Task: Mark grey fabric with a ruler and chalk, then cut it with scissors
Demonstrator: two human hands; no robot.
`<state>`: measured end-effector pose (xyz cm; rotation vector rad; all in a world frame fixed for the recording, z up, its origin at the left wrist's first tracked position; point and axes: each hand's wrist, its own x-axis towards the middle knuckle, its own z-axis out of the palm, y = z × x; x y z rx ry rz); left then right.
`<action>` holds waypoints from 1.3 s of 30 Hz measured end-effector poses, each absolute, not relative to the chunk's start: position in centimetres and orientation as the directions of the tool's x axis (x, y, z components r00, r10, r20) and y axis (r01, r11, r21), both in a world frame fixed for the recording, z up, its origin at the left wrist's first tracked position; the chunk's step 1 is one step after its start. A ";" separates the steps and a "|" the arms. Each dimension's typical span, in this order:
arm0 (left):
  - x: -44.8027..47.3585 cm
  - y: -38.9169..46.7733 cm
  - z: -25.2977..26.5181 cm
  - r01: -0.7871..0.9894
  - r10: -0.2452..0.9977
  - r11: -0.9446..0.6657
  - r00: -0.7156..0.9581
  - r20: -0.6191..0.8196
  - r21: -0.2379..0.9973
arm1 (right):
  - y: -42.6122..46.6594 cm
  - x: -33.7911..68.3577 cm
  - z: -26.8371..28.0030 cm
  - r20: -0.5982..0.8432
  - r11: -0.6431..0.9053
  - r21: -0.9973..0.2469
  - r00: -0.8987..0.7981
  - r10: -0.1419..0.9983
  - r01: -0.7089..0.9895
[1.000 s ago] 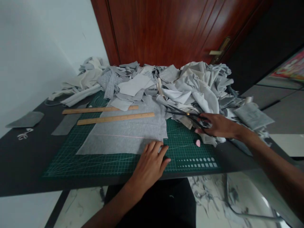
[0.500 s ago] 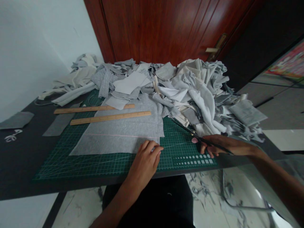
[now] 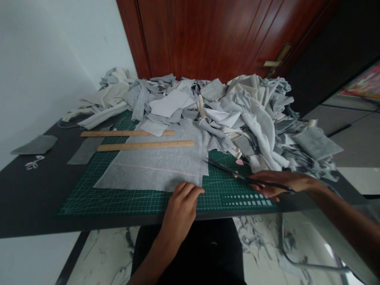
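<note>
A grey piece of fabric with a thin pink line across it lies flat on the green cutting mat. My left hand is at its near right corner, fingers closed together on the edge; the fingertips are partly hidden. In my right hand I hold a pair of long black scissors. Their blades point left, tips beside the fabric's right edge, near a small notch. Just behind the blades lies a small pink piece of tailor's chalk.
Two wooden rulers lie across the fabric. Heaped grey and white cloth scraps line the back of the dark table. Loose grey pieces rest at the left. Behind stands a red-brown door; scraps litter the floor.
My right hand has brought the scissors lower and nearer to the fabric's right edge, uncovering the chalk. My left hand stays at the corner. The view has shifted slightly.
</note>
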<state>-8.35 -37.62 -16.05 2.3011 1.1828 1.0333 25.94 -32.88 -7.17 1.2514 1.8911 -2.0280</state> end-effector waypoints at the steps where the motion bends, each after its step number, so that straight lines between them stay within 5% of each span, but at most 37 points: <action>1: -8.4 -37.8 -16.1 0.537 0.815 -0.580 0.361 0.454 0.613 | -33.0 26.0 -7.0 -0.661 -0.246 -0.747 -0.654 0.368 0.617; 5: -8.5 -37.8 -16.4 0.473 0.830 -0.556 0.272 0.487 0.683 | -33.3 26.2 -6.6 -0.780 -0.271 -0.626 -0.582 0.232 0.731; 16: -7.8 -37.7 -16.0 0.484 0.813 -0.582 0.316 0.489 0.654 | -30.2 24.6 -9.0 -0.745 -0.449 -0.637 -0.650 0.149 0.627; 32: -7.8 -37.7 -15.9 0.482 0.821 -0.571 0.341 0.458 0.665 | -27.1 22.2 -8.3 -0.738 -0.358 -0.649 -0.670 0.082 0.671; 39: -7.8 -37.8 -16.0 0.478 0.819 -0.574 0.345 0.458 0.665 | -26.7 22.6 -8.5 -0.719 -0.189 -0.694 -0.661 0.213 0.694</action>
